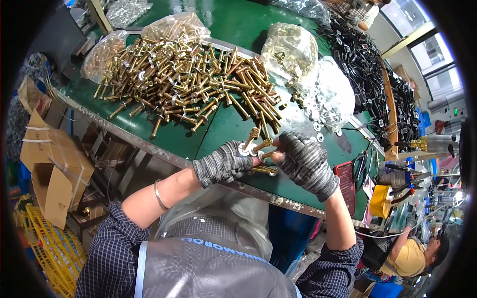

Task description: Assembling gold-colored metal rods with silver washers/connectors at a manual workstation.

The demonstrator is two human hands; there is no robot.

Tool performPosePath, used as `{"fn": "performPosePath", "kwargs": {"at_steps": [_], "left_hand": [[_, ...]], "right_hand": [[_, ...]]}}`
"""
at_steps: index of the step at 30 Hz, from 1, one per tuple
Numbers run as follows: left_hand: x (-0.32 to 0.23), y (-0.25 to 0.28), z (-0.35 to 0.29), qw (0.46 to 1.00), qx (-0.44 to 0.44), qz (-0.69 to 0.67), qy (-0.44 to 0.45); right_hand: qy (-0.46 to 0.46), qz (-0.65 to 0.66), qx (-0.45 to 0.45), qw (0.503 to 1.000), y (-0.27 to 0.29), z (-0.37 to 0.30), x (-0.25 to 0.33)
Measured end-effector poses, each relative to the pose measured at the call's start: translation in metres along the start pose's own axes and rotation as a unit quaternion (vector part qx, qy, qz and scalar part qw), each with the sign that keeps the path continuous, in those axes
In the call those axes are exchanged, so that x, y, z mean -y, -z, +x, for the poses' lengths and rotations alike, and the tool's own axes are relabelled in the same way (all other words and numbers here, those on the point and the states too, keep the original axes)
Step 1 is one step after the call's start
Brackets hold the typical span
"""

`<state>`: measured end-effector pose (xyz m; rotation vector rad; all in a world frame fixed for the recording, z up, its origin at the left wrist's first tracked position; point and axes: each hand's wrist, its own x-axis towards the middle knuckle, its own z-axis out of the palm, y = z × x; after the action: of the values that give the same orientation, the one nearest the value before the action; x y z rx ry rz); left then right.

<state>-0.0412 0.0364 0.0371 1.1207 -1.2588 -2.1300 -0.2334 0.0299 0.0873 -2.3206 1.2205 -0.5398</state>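
Both hands wear grey striped knit gloves with bare fingertips and meet just inside the table's near edge. My left hand (224, 163) is closed around a few brass-coloured bolts (262, 145) fitted with white washers (243, 150). From the right, my right hand (308, 166) pinches at the end of one of these bolts; a small part under its fingertips is hidden. Below the hands, another bolt with a washer (273, 172) shows low over the table edge. Beyond them lies a large heap of similar bolts (169, 79), many carrying washers.
Loose white washers (318, 126) spill from a clear bag (337, 89), beside a bag of brass-coloured nuts (289, 49). Scissors (359, 166) and a red tray (345, 183) lie at right on the green table (226, 126). A cardboard box (59, 169) stands left. Another person (410, 256) sits lower right.
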Motion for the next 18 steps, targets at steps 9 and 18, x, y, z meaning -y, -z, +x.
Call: {"fn": "performPosePath", "kwargs": {"at_steps": [9,18], "left_hand": [[0.005,0.000,0.004,0.999,0.007,-0.029,0.015],[0.022,0.015,0.009,0.998,0.034,0.021,-0.044]], "right_hand": [[-0.036,0.039,0.018,0.998,-0.002,-0.002,-0.004],[0.077,-0.044,-0.012,0.996,0.000,0.008,0.006]]}}
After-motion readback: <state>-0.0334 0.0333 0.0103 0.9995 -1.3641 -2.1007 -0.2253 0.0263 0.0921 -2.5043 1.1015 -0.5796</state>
